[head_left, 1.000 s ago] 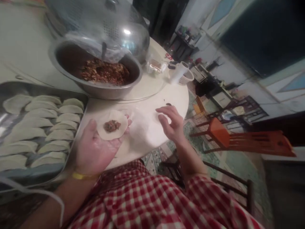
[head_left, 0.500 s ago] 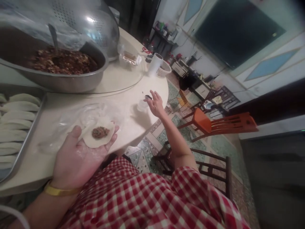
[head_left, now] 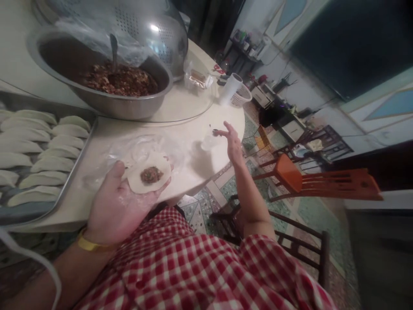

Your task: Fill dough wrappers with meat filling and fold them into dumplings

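Note:
My left hand [head_left: 118,206] is palm up and holds a round dumpling wrapper [head_left: 134,183], its thumb raised at the side. A lump of meat filling [head_left: 151,175] sits on the wrapper, which lies flat and unfolded. Over the right part of the table, my right hand [head_left: 232,142] reaches out with its fingers apart. One finger points at the rim of a small translucent cup [head_left: 209,144]; whether it touches I cannot tell. Behind the wrapper lies a crumpled clear plastic bag [head_left: 112,148].
A steel bowl [head_left: 132,105] of filling with a spoon [head_left: 114,49] stands at the back. Folded dumplings [head_left: 53,164] lie in rows on a metal tray [head_left: 88,140] at left. A white roll [head_left: 230,88] and basket [head_left: 241,97] stand far right; an orange chair [head_left: 287,172] is beyond.
The view has swung left, so more of the tray shows. My left hand still holds the wrapper with filling. My right hand stays by the small cup, its fingers slightly shifted.

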A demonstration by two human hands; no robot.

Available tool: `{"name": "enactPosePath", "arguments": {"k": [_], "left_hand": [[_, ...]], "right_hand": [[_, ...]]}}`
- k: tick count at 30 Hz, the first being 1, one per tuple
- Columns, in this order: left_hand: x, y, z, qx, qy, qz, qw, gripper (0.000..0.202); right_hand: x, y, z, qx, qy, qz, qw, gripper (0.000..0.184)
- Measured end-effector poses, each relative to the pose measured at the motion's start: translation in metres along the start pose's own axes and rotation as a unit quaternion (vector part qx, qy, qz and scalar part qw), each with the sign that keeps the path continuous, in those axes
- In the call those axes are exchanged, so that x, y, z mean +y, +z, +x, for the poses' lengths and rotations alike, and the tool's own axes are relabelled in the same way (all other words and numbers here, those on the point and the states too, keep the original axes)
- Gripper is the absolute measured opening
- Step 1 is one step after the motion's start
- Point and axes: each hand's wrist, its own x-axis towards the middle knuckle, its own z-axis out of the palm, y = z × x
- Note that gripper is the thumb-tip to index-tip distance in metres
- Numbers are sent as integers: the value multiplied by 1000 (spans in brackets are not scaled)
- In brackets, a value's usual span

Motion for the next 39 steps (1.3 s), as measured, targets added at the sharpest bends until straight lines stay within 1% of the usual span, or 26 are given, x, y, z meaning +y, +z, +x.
{"name": "enactPosePath", "arguments": {"k": [1, 2, 3, 5, 6, 8, 9, 11, 13, 15, 19, 23, 27, 32, 35, 37, 39], "left_hand": [[0, -1, 0, -6, -5, 6, 1000, 50], [-1, -1, -1, -15, -9, 11, 1000, 51], [-1, -1, -1, -25, -11, 14, 1000, 53], [-3, -1, -3, -48, -16, 14, 999, 54], [-4, -1, -3, -59, -19, 10, 998, 53], [-6, -3, -4, -79, -22, -2, 997, 51], [-6, -4, -5, -86, -24, -6, 996, 50], [-5, -6, -6, -87, -32, -8, 996, 49], [-3, -7, -7, -65, -38, -3, 997, 50], [-2, -8, -7, -43, -38, 1, 998, 50], [-2, -6, -6, -22, -48, 13, 998, 50], [-4, -5, -3, -1, -60, 27, 998, 51], [-3, -8, 2, -13, -48, 23, 999, 50], [-2, -11, 8, -45, -37, 47, 997, 52], [-1, -9, 12, -40, -28, 55, 997, 52], [-1, -7, 14, -28, -34, 62, 997, 54], [-1, -3, 17, -17, -34, 69, 997, 57]], "right_hand": [[-12, 1, -7, 1, -35, 40, 999, 77], [-26, 5, -14, -3, -87, 67, 994, 77], [-40, 10, -22, -28, -149, 76, 985, 75], [-66, 24, -34, -59, -263, 53, 962, 72], [-77, 32, -38, -65, -303, 38, 950, 73], [-91, 45, -42, -94, -353, -3, 931, 71], [-94, 50, -42, -108, -364, -23, 925, 69], [-95, 56, -40, -125, -368, -52, 920, 65], [-92, 57, -37, -125, -354, -63, 925, 62], [-89, 58, -36, -118, -348, -54, 928, 63], [-88, 57, -37, -131, -365, -46, 921, 66], [-82, 54, -37, -125, -317, -48, 939, 66], [-71, 54, -39, -152, -329, -17, 932, 63], [-64, 58, -42, -121, -304, 13, 945, 71], [-61, 57, -39, -135, -317, 13, 939, 69], [-53, 50, -31, -121, -294, -12, 948, 68], [-36, 39, -19, -78, -224, -61, 969, 65]]}}
